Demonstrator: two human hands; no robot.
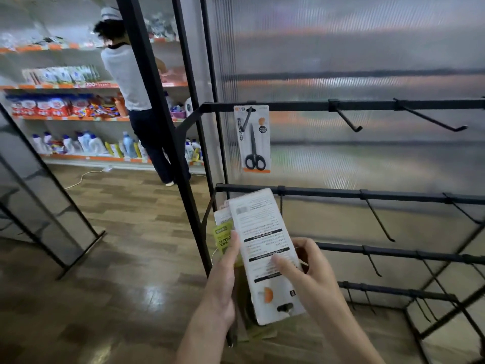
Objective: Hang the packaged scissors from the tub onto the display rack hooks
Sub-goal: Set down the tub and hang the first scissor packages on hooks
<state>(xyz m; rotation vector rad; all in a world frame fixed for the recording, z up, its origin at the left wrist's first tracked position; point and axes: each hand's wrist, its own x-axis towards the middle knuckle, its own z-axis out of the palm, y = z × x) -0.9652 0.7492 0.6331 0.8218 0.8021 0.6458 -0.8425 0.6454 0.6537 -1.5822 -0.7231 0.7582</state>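
Left hand [225, 282] clamps a stack of scissor packs [265, 256], printed backs up; right hand [307, 269] pinches the top pack. Display rack [341, 105] at 1 o'clock: one hung scissors pack [252, 139] on the top-left hook. Tub not visible.

I am seeing the display rack [301, 106] carrying one scissors pack [252, 139], hanging on its top rail's leftmost hook [246, 119].

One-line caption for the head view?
Both hands, left hand and right hand, hold scissors packs; one pack hangs on the rack.
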